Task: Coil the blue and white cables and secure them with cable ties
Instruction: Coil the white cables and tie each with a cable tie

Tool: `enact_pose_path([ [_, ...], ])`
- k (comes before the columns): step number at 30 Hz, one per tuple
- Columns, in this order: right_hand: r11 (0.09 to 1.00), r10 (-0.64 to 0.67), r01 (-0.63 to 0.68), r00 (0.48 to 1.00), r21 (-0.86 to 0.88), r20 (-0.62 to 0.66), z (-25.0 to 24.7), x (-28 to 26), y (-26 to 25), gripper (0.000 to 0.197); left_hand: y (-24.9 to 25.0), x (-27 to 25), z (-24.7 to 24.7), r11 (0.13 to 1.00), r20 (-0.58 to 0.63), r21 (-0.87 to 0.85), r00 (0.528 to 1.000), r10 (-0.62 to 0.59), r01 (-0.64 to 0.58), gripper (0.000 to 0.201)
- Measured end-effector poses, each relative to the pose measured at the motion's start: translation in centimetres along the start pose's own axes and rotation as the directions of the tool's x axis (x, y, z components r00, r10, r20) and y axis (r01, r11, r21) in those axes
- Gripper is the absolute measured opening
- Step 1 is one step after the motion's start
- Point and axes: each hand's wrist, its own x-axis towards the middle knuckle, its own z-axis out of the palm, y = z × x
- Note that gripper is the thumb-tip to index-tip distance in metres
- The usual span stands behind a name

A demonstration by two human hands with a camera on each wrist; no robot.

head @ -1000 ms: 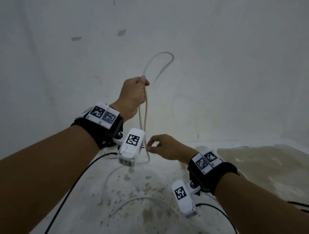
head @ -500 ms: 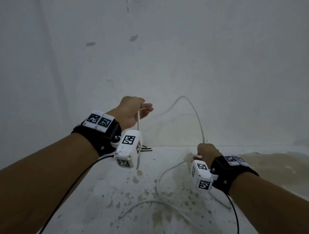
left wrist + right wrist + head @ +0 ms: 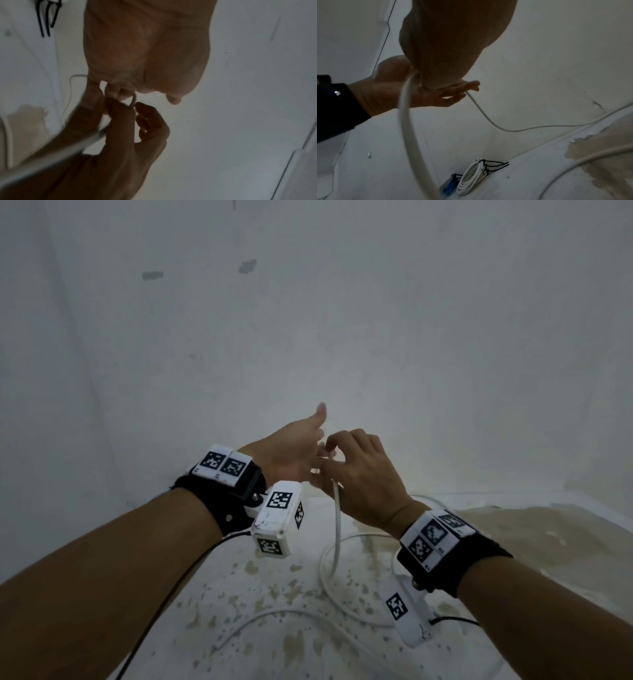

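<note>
The right hand (image 3: 359,484) has swung in from the right, laying the thin white round cable (image 3: 337,529) into the flat, spread left hand (image 3: 291,453); its fingers pinch it, starting another loop.

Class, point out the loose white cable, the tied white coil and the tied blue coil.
white cable (image 3: 488,119): right wrist view, on its sagging stretch.
white coil (image 3: 469,180): right wrist view, on its bundled strands.
blue coil (image 3: 447,187): right wrist view, on its blue strands.
</note>
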Motion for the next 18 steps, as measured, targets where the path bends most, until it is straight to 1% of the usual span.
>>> enact_pose_path([
  [1, 0.999, 0.034, -0.033, 0.998, -0.028, 0.044, 0.2, -0.3, 0.3, 0.027, -0.2, -0.5, 0.1, 0.995, -0.043, 0.102, 0.999, -0.003, 0.007, 0.084],
  [2, 0.992, 0.105, -0.097, 0.991, -0.085, 0.088, 0.2, -0.4, 0.6, 0.031, -0.4, -0.9, 0.2, 0.975, -0.093, 0.220, 0.996, -0.009, 0.029, 0.072],
  [3, 0.969, 0.213, -0.189, 0.966, -0.161, 0.148, 0.1, -0.4, 0.6, 0.038, -0.7, -1.2, 0.3, 0.949, -0.155, 0.311, 0.988, -0.005, 0.054, 0.063],
  [4, 0.925, 0.346, -0.293, 0.914, -0.243, 0.212, 0.0, -0.3, 0.8, 0.043, -1.0, -1.4, 0.4, 0.927, -0.234, 0.370, 0.972, 0.026, 0.064, 0.058],
  [5, 0.863, 0.482, -0.400, 0.833, -0.309, 0.270, -0.1, -0.2, 1.1, 0.047, -1.3, -1.4, 0.2, 0.909, -0.316, 0.413, 0.945, 0.082, 0.059, 0.056],
  [6, 0.802, 0.589, -0.498, 0.749, -0.329, 0.302, -0.3, -0.2, 1.5, 0.047, -1.6, -1.3, 0.1, 0.885, -0.394, 0.463, 0.907, 0.151, 0.053, 0.055],
  [7, 0.744, 0.668, -0.593, 0.673, -0.309, 0.316, -0.3, -0.4, 2.1, 0.044, -1.8, -1.3, -0.2, 0.844, -0.461, 0.533, 0.858, 0.228, 0.063, 0.052],
  [8, 0.678, 0.730, -0.690, 0.595, -0.253, 0.336, -0.2, -0.5, 2.7, 0.042, -1.8, -1.5, -0.5, 0.784, -0.503, 0.615, 0.806, 0.313, 0.079, 0.050],
  [9, 0.574, 0.788, -0.800, 0.481, -0.173, 0.385, -0.1, -0.6, 3.3, 0.040, -1.9, -1.8, -0.6, 0.709, -0.513, 0.699, 0.756, 0.406, 0.094, 0.048],
  [10, 0.412, 0.830, -0.910, 0.349, -0.056, 0.436, 0.2, -0.5, 3.8, 0.039, -2.1, -2.1, -0.6, 0.637, -0.505, 0.764, 0.713, 0.487, 0.106, 0.048],
  [11, 0.199, 0.843, -0.977, 0.213, 0.082, 0.494, 0.3, -0.4, 4.2, 0.038, -2.1, -2.5, -0.4, 0.591, -0.492, 0.799, 0.687, 0.535, 0.112, 0.046],
  [12, -0.018, 0.822, -0.977, 0.107, 0.213, 0.559, 0.3, -0.1, 4.2, 0.038, -2.3, -2.8, 0.1, 0.563, -0.477, 0.818, 0.689, 0.545, 0.121, 0.045],
  [13, -0.189, 0.783, -0.932, 0.046, 0.308, 0.620, 0.2, 0.6, 4.0, 0.038, -2.5, -3.0, 0.8, 0.563, -0.456, 0.818, 0.729, 0.511, 0.117, 0.046],
  [14, -0.296, 0.749, -0.882, 0.024, 0.366, 0.662, -0.2, 1.3, 3.7, 0.041, -3.1, -3.0, 1.7, 0.604, -0.418, 0.791, 0.807, 0.416, 0.098, 0.049],
  [15, -0.364, 0.721, -0.837, 0.026, 0.410, 0.692, -0.6, 2.1, 3.4, 0.045, -3.8, -3.1, 2.8, 0.696, -0.357, 0.712, 0.902, 0.245, 0.092, 0.053],
  [16, -0.416, 0.698, -0.786, 0.047, 0.457, 0.715, -1.2, 3.1, 3.0, 0.049, -4.5, -3.1, 3.9, 0.799, -0.263, 0.588, 0.964, 0.035, 0.131, 0.061],
  [17, -0.462, 0.679, -0.730, 0.074, 0.503, 0.730, -1.8, 3.9, 2.7, 0.051, -5.3, -3.0, 4.8, 0.874, -0.152, 0.442, 0.977, -0.151, 0.204, 0.068],
  [18, -0.503, 0.671, -0.669, 0.097, 0.547, 0.735, -2.4, 4.7, 2.5, 0.052, -6.0, -2.7, 5.5, 0.920, -0.032, 0.283, 0.961, -0.273, 0.271, 0.074],
])
